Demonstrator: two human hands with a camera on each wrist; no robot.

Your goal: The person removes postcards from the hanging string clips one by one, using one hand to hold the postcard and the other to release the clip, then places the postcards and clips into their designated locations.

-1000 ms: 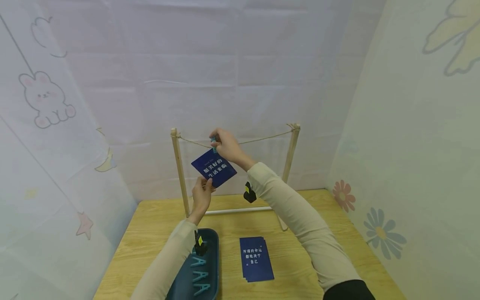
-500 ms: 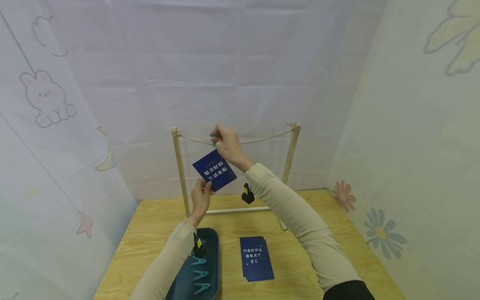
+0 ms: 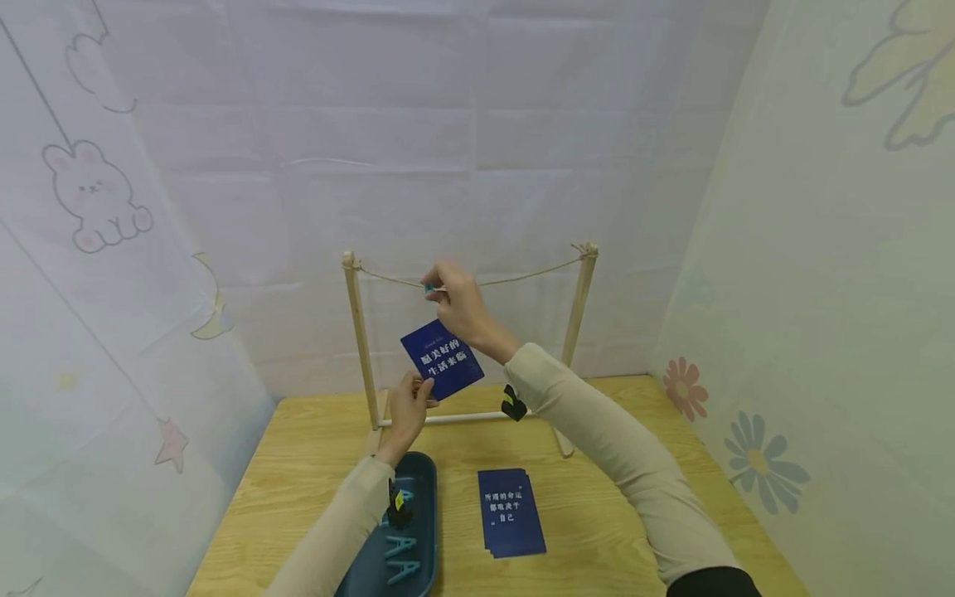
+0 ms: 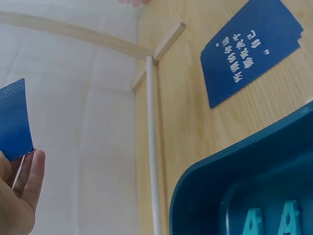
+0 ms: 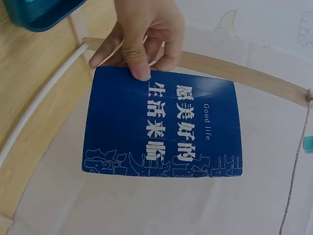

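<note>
My left hand [image 3: 407, 408] pinches a dark blue card [image 3: 443, 358] with white Chinese characters by its lower edge, thumb in front. The right wrist view shows the card's printed face and the words "Good life". Above it, the fingers of my right hand [image 3: 464, 305] pinch a small teal clothespin [image 3: 429, 288] at the twine [image 3: 528, 275]. Between the card's top edge and the clothespin there is a gap in the head view. Only an end of the clothespin shows at the right wrist view's edge, beside the twine.
Two wooden posts [image 3: 579, 311] with a white crossbar [image 3: 470, 417] hold the twine. A stack of blue cards [image 3: 513, 531] lies on the wooden table [image 3: 597, 514]. Left of it stands a dark teal tray [image 4: 215, 181] with several teal clothespins [image 4: 289, 220]. Printed curtains surround the table.
My left hand and the card have moved right and down, away from the clothespin. The right hand has dipped slightly and turned the clothespin at the twine.
</note>
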